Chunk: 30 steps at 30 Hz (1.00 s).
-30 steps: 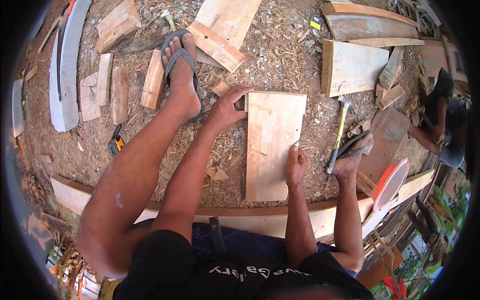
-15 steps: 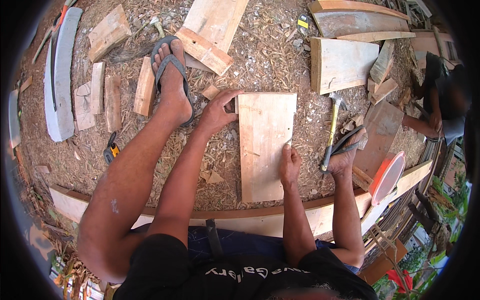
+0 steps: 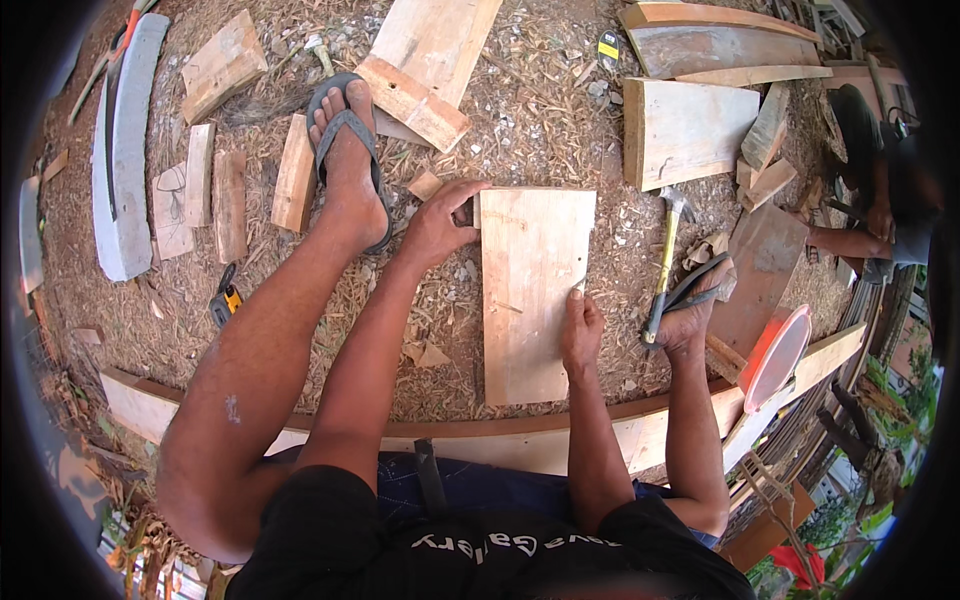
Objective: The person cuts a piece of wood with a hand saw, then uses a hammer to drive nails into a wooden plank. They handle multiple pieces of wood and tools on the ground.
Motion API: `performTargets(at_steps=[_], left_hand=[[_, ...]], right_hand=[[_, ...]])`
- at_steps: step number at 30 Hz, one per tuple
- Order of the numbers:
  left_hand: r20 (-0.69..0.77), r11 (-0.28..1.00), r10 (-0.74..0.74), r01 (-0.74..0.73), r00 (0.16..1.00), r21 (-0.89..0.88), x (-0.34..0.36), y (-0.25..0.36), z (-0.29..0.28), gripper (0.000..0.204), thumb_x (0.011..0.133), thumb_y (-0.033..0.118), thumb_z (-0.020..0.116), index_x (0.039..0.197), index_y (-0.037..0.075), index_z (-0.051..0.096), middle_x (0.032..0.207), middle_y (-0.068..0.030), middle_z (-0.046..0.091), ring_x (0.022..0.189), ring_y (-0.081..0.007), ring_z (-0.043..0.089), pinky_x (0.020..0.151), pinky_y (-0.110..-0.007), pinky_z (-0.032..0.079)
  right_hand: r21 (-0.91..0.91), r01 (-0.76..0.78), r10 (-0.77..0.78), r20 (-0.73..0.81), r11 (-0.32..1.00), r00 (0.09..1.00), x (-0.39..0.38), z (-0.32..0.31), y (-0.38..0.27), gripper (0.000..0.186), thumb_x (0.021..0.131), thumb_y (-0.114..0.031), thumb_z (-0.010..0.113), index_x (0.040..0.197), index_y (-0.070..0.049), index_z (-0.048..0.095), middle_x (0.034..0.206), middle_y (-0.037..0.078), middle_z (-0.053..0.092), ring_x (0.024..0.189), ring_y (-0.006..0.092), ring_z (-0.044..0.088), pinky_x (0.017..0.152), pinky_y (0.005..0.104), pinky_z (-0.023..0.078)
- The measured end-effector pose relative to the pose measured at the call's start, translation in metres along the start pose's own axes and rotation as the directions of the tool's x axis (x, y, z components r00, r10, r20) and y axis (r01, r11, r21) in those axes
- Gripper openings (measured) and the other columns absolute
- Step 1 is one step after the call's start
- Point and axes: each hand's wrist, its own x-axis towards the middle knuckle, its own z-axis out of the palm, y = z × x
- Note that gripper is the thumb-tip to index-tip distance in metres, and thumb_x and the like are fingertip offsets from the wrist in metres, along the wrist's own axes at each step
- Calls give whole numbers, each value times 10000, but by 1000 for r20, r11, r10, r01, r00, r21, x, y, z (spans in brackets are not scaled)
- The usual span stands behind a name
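Observation:
Between my legs a pale wooden board, longer than wide, lies over the ground with its long side pointing away from me. My left hand grips its far left corner, thumb against the side and fingers at the far edge. On the right side, about halfway along, my right hand is closed on the edge with the thumb on top; its other fingers are partly hidden. A claw hammer with a yellowish handle lies to the right, its handle end near my right foot.
A long plank crosses in front of my lap. An orange-rimmed sieve leans at right. Wood blocks, a tape measure and a handsaw on a grey beam lie around. A co-worker sits far right.
The view has shifted very slightly. Both hands keep their hold on the board, which stays in place. The co-worker at the far right has moved a little.

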Motion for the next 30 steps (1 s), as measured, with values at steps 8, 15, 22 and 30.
performTargets(at_steps=[8,15,22,30], left_hand=[[5,1000,16,-16,1000,13,1,-6,0,786,688,26,840,1413,192,588,1369,-44,602,849,-188,593,853,-329,548],[12,1000,-17,17,1000,10,0,-1,-1,802,685,9,822,1426,202,583,1380,-48,597,852,-187,591,864,-328,549],[16,1000,-21,21,1000,-2,2,-3,-1,796,690,31,804,1433,216,587,1372,-43,603,850,-180,603,864,-327,555],[17,999,-30,30,999,42,2,-6,-2,785,691,69,811,1428,224,591,1385,-44,602,831,-177,633,856,-329,562]], right_hand=[[-107,3,-5,-12,994,1000,0,1,-2,463,1050,-377,565,695,-106,444,657,-77,368,627,51,311,528,290,268],[-37,-13,12,-27,999,1000,-5,7,-5,466,1043,-426,599,689,-141,495,625,-96,396,572,36,305,496,265,246],[-10,-3,2,-30,1000,1000,-4,6,8,447,1046,-407,602,698,-139,518,621,-99,412,559,26,315,486,252,246],[-25,7,-8,-14,1000,1000,-7,6,2,454,1047,-417,598,704,-132,509,629,-92,407,577,36,318,495,262,259]])
